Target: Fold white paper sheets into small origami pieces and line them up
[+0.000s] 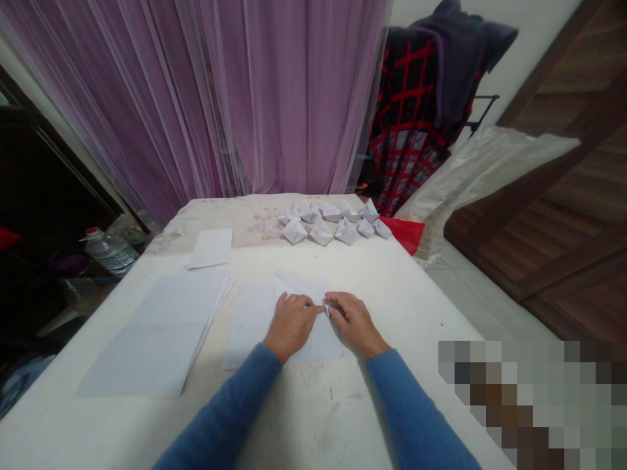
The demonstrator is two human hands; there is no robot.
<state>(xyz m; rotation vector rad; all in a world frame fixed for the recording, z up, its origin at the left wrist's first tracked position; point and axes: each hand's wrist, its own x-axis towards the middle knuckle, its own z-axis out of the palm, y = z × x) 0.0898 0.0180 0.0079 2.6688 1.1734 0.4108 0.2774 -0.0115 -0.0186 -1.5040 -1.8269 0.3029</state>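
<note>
As two blue sleeves [220,408] reach in from the near edge of the counter [313,424], the left hand [290,325] and the right hand [353,321] sit close together near the middle of it. Both hands are over a folded white paper [318,343]. The left hand lies on the paper with its fingers bent down, and the right hand pinches a paper edge with its fingertips [329,308], so the two hands meet. To the left lies a big stack of white paper [151,333], and farther up is one white sheet [210,248]. Near the far edge sit many small folded paper boats [333,225] in two rough rows, with a bit of red plastic [406,234] just past them at the right. A plastic water bottle [110,251] sits off the counter to the left, and a purple curtain [294,98] hangs behind.
</note>
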